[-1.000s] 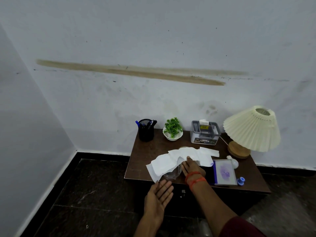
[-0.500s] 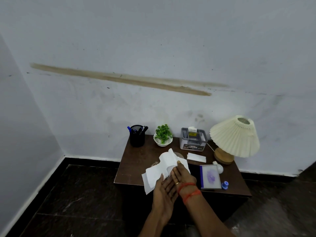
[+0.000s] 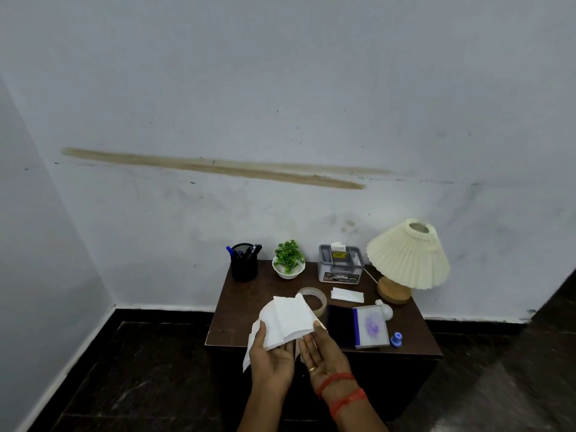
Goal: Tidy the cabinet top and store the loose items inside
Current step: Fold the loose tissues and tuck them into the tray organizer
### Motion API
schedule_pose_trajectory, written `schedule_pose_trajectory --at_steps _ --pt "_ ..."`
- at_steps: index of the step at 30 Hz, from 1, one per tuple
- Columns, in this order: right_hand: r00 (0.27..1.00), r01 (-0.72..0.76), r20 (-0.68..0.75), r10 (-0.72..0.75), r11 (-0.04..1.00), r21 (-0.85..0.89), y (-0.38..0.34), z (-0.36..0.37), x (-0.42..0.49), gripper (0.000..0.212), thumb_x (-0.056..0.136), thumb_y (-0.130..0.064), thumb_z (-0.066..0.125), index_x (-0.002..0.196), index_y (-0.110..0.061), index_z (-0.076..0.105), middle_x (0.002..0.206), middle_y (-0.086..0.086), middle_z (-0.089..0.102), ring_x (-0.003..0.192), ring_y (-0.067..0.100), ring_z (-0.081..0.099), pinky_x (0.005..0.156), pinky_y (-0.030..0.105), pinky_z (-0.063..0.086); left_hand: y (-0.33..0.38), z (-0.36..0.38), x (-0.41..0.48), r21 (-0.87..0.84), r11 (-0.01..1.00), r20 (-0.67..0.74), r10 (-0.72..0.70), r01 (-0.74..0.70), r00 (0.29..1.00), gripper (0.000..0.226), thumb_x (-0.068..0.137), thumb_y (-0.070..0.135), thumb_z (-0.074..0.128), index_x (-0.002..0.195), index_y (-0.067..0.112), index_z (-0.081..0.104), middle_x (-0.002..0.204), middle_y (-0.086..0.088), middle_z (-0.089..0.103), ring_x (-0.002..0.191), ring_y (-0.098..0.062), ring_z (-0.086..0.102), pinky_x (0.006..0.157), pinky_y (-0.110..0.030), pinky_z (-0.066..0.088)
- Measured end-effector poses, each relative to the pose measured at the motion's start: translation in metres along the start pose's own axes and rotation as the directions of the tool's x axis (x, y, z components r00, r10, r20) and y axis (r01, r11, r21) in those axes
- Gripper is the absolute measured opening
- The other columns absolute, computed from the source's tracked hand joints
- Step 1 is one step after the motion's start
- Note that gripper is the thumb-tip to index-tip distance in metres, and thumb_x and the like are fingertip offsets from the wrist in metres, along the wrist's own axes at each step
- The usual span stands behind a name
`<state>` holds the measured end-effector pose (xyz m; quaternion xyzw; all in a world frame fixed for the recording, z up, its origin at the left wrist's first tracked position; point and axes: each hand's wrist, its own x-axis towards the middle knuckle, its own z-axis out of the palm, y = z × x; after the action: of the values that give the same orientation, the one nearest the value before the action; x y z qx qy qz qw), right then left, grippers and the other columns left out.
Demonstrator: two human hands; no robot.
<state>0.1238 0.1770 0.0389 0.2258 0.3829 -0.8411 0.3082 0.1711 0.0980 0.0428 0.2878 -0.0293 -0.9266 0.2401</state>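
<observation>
A bunch of white paper sheets (image 3: 285, 321) is lifted just above the front edge of the dark brown cabinet top (image 3: 246, 300). My left hand (image 3: 271, 358) holds the sheets from below with its thumb on top. My right hand (image 3: 321, 350) touches their right edge with its thumb, palm up. Behind the sheets lies a clear tape roll (image 3: 314, 299). One small white paper slip (image 3: 347, 294) stays flat on the cabinet. An open ink pad (image 3: 358, 326) with a purple-stained lid sits at the front right, with a small blue cap (image 3: 396, 339) and a white rounded object (image 3: 386, 310) beside it.
Along the back stand a black pen holder (image 3: 244, 266), a small green plant in a white bowl (image 3: 288, 260), a grey organiser box (image 3: 340, 268) and a cream pleated lamp (image 3: 408, 255). The cabinet stands against a white wall on a dark tiled floor.
The sheets lay spread on the cabinet under my right hand; now both hands have gathered and lifted them toward me. The tape roll and ink pad have come into view.
</observation>
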Motion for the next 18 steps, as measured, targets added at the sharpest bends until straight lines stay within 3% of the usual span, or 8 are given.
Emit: schedule_pose_trajectory --at_steps 1,5,10,15,18 --pt "1.000 -0.005 0.002 0.005 1.000 0.012 0.000 -0.001 -0.004 0.011 0.085 -0.011 0.068 0.096 -0.007 0.066 0.095 0.009 0.069 0.084 0.018 0.064 0.062 0.027 0.058 0.002 0.001 -0.002 0.024 1.000 0.007 0.008 -0.008 1.000 0.022 0.098 0.023 0.048 0.101 0.007 0.062 0.077 -0.012 0.076 0.067 -0.022 0.074 0.058 -0.034 0.061" --pt "0.999 -0.041 0.013 0.040 0.997 0.061 0.000 -0.005 -0.017 0.010 0.086 -0.014 0.066 0.093 -0.008 0.065 0.094 0.008 0.066 0.084 0.019 0.062 0.056 0.028 0.059 0.014 0.004 -0.005 0.097 0.993 0.066 0.057 -0.064 0.996 0.027 0.096 0.025 0.053 0.117 0.009 0.059 0.093 -0.010 0.076 0.090 -0.023 0.072 0.083 -0.040 0.056" --pt "0.987 -0.161 0.052 0.155 0.972 0.170 0.000 -0.007 -0.027 0.022 0.081 -0.026 0.072 0.092 -0.009 0.064 0.091 0.006 0.064 0.082 0.017 0.062 0.064 0.035 0.058 0.024 0.014 -0.024 0.145 0.984 0.131 0.085 -0.104 0.988 0.027 0.094 0.023 0.056 0.119 0.013 0.059 0.113 -0.012 0.071 0.094 -0.022 0.072 0.082 -0.045 0.055" --pt "0.979 -0.198 0.084 0.184 0.953 0.229 0.009 -0.001 -0.033 0.031 0.080 -0.027 0.072 0.100 -0.006 0.063 0.100 0.010 0.063 0.089 0.019 0.062 0.062 0.035 0.060 0.029 0.025 -0.042 0.170 0.976 0.152 0.107 -0.133 0.983 0.016 0.096 0.020 0.052 0.106 0.011 0.061 0.090 -0.011 0.077 0.079 -0.020 0.075 0.080 -0.046 0.053" --pt "0.978 -0.204 0.097 0.185 0.946 0.252 0.017 0.004 -0.035 0.037 0.082 -0.027 0.069 0.107 -0.002 0.059 0.106 0.013 0.062 0.094 0.023 0.062 0.058 0.037 0.060 0.035 0.027 -0.049 0.175 0.974 0.172 0.116 -0.146 0.978 0.018 0.097 0.021 0.051 0.108 0.010 0.060 0.090 -0.011 0.076 0.078 -0.020 0.075 0.077 -0.044 0.055"
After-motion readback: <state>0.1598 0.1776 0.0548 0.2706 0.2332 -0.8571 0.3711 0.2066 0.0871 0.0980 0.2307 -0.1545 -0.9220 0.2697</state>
